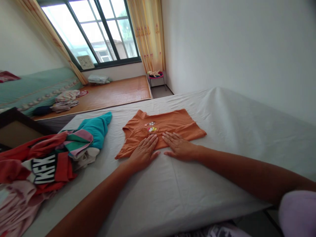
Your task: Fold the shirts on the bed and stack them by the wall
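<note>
An orange T-shirt (172, 120) is being pressed flat on a white sheet (172, 187), its neckline being turned to the left and its hem to the right. A small cartoon print (151, 128) is being shown on its chest, and a few creases are being formed across the front near the fingertips. The near part of the shirt is being covered by both hands, palms down. By the left hand (144, 152) the cloth is being touched just below the print, the fingers being laid out straight and close together, the thumb being held apart. By the right hand (179, 147) the cloth is being touched just beside it, the fingers being stretched out and slightly parted; nothing is being gripped by either. A lavender sleeve (298, 212) is being worn on the right arm.

To the left, well apart from the shirt, the sheet is being covered by a heap in which a turquoise garment (100, 126), a red garment (63, 168) and a pink garment (18, 200) are being overlapped. Farther off, a brown mat (120, 88) is being lit by a window (98, 33). On a stool (158, 78), what may be a toy is being supported.
</note>
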Action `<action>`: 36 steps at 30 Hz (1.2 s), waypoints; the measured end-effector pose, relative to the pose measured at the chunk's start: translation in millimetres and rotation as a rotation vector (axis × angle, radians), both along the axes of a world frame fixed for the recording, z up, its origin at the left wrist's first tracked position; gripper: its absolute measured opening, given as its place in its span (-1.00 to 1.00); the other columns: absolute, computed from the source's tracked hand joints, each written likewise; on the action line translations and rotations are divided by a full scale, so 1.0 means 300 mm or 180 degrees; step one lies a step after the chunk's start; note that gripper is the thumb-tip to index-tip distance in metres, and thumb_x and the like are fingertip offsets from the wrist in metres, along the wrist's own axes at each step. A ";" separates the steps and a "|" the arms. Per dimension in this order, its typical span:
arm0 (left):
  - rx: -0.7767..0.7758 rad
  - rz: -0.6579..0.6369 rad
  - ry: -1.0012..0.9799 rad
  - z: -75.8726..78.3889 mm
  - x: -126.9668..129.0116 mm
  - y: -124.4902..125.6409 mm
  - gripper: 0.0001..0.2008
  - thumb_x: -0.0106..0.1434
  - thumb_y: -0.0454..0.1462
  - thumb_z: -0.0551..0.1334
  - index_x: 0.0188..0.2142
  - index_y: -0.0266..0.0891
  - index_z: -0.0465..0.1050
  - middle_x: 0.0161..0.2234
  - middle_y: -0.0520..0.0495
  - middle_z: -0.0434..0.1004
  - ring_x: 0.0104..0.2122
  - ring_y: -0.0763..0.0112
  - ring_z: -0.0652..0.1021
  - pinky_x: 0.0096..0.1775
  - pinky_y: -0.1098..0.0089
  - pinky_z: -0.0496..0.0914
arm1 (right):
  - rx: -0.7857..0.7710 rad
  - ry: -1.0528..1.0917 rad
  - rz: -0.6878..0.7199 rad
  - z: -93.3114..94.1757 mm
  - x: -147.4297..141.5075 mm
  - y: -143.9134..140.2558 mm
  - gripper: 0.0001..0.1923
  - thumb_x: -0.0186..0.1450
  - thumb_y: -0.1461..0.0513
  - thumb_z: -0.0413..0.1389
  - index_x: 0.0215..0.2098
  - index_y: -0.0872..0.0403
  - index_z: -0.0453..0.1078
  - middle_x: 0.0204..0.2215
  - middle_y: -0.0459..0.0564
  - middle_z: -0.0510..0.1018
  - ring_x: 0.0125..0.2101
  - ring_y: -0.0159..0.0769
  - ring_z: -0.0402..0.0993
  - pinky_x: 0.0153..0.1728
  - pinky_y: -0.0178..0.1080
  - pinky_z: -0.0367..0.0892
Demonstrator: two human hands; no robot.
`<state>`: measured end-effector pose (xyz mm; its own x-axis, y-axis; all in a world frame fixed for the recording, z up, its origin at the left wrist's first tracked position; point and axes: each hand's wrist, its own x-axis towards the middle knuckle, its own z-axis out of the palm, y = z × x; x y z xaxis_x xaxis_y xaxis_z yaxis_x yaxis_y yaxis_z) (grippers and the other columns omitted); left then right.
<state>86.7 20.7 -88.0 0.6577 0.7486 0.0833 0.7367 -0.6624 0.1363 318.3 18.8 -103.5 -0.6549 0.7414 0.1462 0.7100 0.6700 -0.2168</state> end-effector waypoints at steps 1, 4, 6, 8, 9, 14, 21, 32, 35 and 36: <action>-0.0008 0.0023 0.0061 -0.005 -0.011 0.000 -0.32 0.41 0.06 -0.10 0.39 -0.23 -0.05 0.38 -0.17 -0.03 0.36 0.20 0.02 0.32 0.13 -0.02 | -0.0061 -0.0072 -0.0112 -0.003 0.021 0.005 -0.16 0.38 -0.19 -0.23 0.41 0.17 -0.05 0.37 0.21 -0.01 0.37 -0.02 -0.17 0.33 0.08 -0.21; -0.0041 0.0201 0.0196 -0.008 -0.055 0.014 -0.32 0.41 0.06 -0.12 0.40 -0.18 -0.12 0.39 -0.13 -0.08 0.37 0.22 -0.02 0.33 0.12 -0.08 | -0.0194 -0.0199 -0.0336 0.001 0.100 0.037 -0.10 0.34 -0.25 -0.25 0.42 0.15 -0.08 0.38 0.20 -0.04 0.37 0.05 -0.20 0.31 0.16 -0.27; -0.0080 0.0397 0.0273 -0.008 -0.075 0.023 -0.32 0.41 0.07 -0.14 0.40 -0.20 -0.13 0.40 -0.13 -0.12 0.37 0.19 -0.03 0.33 0.12 -0.10 | -0.0229 -0.0238 -0.0436 0.001 0.148 0.059 -0.11 0.34 -0.25 -0.26 0.42 0.12 -0.09 0.38 0.17 -0.05 0.37 0.03 -0.20 0.32 0.15 -0.28; -0.0110 0.0571 0.0329 -0.010 -0.085 0.030 -0.32 0.41 0.07 -0.15 0.40 -0.19 -0.12 0.40 -0.11 -0.13 0.38 0.17 -0.05 0.32 0.11 -0.10 | -0.0190 -0.0247 -0.0527 -0.005 0.189 0.076 -0.13 0.35 -0.24 -0.28 0.43 0.09 -0.10 0.39 0.13 -0.05 0.37 -0.01 -0.20 0.32 0.12 -0.28; -0.0116 0.0633 0.0347 -0.010 -0.087 0.031 -0.32 0.41 0.08 -0.16 0.40 -0.18 -0.11 0.40 -0.09 -0.13 0.38 0.16 -0.05 0.32 0.11 -0.10 | -0.0154 -0.0249 -0.0594 -0.010 0.207 0.082 -0.14 0.35 -0.24 -0.28 0.43 0.07 -0.11 0.39 0.11 -0.04 0.37 -0.03 -0.20 0.33 0.10 -0.27; -0.0083 0.0799 0.0416 -0.015 -0.092 0.035 -0.31 0.40 0.10 -0.17 0.40 -0.15 -0.11 0.40 -0.09 -0.14 0.38 0.14 -0.05 0.31 0.08 -0.12 | 0.0002 -0.0369 -0.0958 -0.027 0.291 0.103 -0.16 0.36 -0.22 -0.30 0.42 0.08 -0.08 0.38 0.11 -0.01 0.37 -0.10 -0.17 0.33 0.02 -0.25; -0.0134 0.1264 0.0503 -0.017 -0.156 0.077 -0.26 0.39 0.11 -0.20 0.40 -0.24 -0.11 0.41 -0.15 -0.19 0.38 0.08 -0.08 0.28 0.00 -0.08 | -0.0072 -0.0398 -0.1260 -0.036 0.380 0.136 -0.20 0.37 -0.18 -0.30 0.42 0.08 -0.09 0.39 0.08 -0.01 0.37 -0.13 -0.16 0.33 -0.02 -0.21; -0.0195 0.1774 0.0637 0.009 -0.231 0.117 -0.16 0.33 0.16 -0.13 0.37 -0.40 -0.03 0.38 -0.34 -0.08 0.35 -0.05 0.02 0.24 -0.04 0.02 | -0.0211 -0.0479 -0.1516 -0.023 0.401 0.176 -0.17 0.36 -0.20 -0.29 0.41 0.09 -0.06 0.38 0.11 0.00 0.37 -0.07 -0.12 0.32 0.03 -0.17; 0.0341 0.1817 0.0474 0.019 -0.190 0.131 -0.23 0.36 0.08 -0.09 0.35 -0.44 0.03 0.38 -0.35 -0.10 0.35 -0.06 0.01 0.26 -0.04 -0.03 | -0.0223 -0.0505 -0.1607 0.015 0.328 0.213 -0.19 0.37 -0.17 -0.27 0.41 0.13 -0.04 0.38 0.15 0.00 0.37 -0.01 -0.15 0.31 0.10 -0.18; 0.0575 0.1701 0.0372 0.021 -0.167 0.136 -0.29 0.38 0.02 -0.10 0.35 -0.42 0.04 0.38 -0.32 -0.10 0.36 -0.01 0.00 0.28 -0.01 -0.08 | -0.0185 -0.0454 -0.1409 0.026 0.280 0.222 -0.20 0.38 -0.15 -0.27 0.41 0.14 -0.03 0.38 0.15 -0.01 0.37 -0.02 -0.17 0.31 0.10 -0.19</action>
<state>36.7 61.4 -81.8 0.2045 0.9602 0.1902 0.9788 -0.1992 -0.0467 402.2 85.3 -95.6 -0.2842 0.9584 0.0276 0.9503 0.2854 -0.1244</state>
